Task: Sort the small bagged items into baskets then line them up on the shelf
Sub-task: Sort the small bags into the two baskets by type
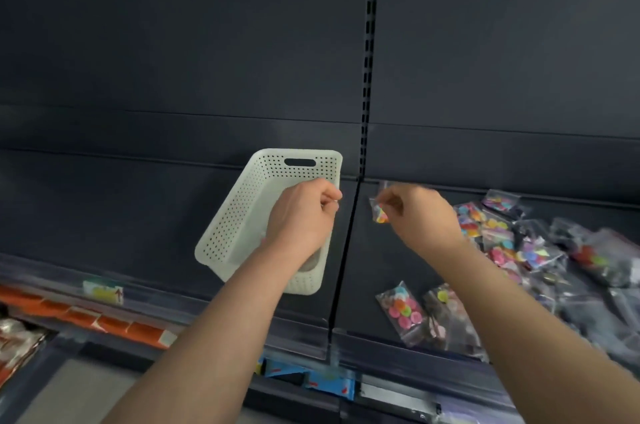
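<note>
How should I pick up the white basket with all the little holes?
Take the white basket by the oval handle slot in its far end wall, or by the long rim on the left. It sits skewed on the shelf, and the left hand is over its right side, so coming from the left looks easiest.

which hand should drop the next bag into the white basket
Right. The right hand already pinches a small bag of coloured buttons just beside the white basket, while the left hand is over the basket, seemingly steadying it.
</note>
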Demonstrator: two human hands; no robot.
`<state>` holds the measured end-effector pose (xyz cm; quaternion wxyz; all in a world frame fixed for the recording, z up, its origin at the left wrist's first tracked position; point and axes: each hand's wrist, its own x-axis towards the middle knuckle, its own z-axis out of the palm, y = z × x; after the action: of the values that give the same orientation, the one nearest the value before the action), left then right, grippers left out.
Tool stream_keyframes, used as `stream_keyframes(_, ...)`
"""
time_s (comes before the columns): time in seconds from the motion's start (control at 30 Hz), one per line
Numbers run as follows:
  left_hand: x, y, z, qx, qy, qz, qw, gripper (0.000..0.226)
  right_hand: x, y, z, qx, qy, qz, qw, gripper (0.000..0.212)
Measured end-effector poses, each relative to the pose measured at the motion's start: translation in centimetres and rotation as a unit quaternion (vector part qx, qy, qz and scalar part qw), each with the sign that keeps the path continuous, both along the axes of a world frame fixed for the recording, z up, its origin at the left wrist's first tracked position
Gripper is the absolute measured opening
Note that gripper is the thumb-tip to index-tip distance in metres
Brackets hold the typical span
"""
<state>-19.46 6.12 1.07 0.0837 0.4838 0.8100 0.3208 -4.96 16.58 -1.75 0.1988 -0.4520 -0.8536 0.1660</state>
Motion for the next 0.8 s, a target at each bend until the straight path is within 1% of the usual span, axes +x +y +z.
stream_keyframes(0.07, 2.2, 1.0, 0.2, -0.016, 0.019, -0.043, 0.999, 0.016, 3.0, 0.8, -0.5, -0.001, -0.024, -0.032, 0.999, 0.022)
stream_keyframes(0.1, 3.3, 1.4, 0.2, -0.039, 0.023, -0.08, 0.996, 0.015, 4.4, 1.1, -0.9, -0.013, -0.029, -0.044, 0.999, 0.021)
stream_keyframes(0.17, 5.3, 1.5, 0.0, -0.121, 0.007, -0.156, 0.98, 0.014, 6.7, 1.2, -1.8, -0.051, -0.021, -0.057, 0.997, 0.02)
stream_keyframes(0.2, 6.2, 1.5, -0.3, -0.179, 0.01, -0.185, 0.966, 0.019, 7.8, 1.2, -2.2, -0.065, -0.02, -0.064, 0.996, 0.019)
stream_keyframes(0.27, 7.6, 1.7, -1.4, -0.291, 0.058, -0.215, 0.93, 0.038, 9.6, 1.0, -3.0, -0.072, -0.024, -0.071, 0.995, 0.018)
stream_keyframes(0.3, 8.0, 1.8, -2.0, -0.325, 0.081, -0.219, 0.917, 0.047, 10.3, 1.0, -3.3, -0.072, -0.024, -0.07, 0.995, 0.017)
stream_keyframes(0.33, 8.2, 1.9, -2.5, -0.339, 0.087, -0.218, 0.911, 0.051, 10.8, 0.9, -3.5, -0.074, -0.022, -0.065, 0.995, 0.018)
stream_keyframes(0.43, 8.6, 2.9, -3.9, -0.311, 0.049, -0.192, 0.929, 0.042, 12.0, 1.0, -3.6, -0.095, -0.017, -0.048, 0.994, 0.021)
stream_keyframes(0.47, 8.6, 3.3, -4.3, -0.295, 0.051, -0.172, 0.938, 0.04, 12.2, 1.1, -3.5, -0.099, -0.015, -0.044, 0.994, 0.02)
stream_keyframes(0.53, 8.6, 4.1, -4.8, -0.267, 0.073, -0.124, 0.953, 0.042, 12.7, 1.4, -3.4, -0.091, -0.009, -0.044, 0.995, 0.019)
stream_keyframes(0.6, 8.8, 4.4, -5.0, -0.257, 0.104, -0.098, 0.956, 0.046, 13.3, 1.6, -3.0, -0.069, -0.01, -0.042, 0.997, 0.017)
stream_keyframes(0.63, 8.9, 4.4, -5.1, -0.255, 0.121, -0.1, 0.954, 0.047, 13.5, 1.8, -2.9, -0.064, -0.016, -0.028, 0.997, 0.015)
stream_keyframes(0.73, 8.9, 4.5, -5.7, -0.247, 0.139, -0.139, 0.949, 0.045, 13.4, 1.7, -2.4, -0.103, -0.078, 0.073, 0.989, 0.015)
stream_keyframes(0.8, 9.0, 4.5, -5.7, -0.239, 0.142, -0.132, 0.951, 0.033, 12.9, 1.5, -2.4, -0.106, -0.133, 0.113, 0.979, 0.021)
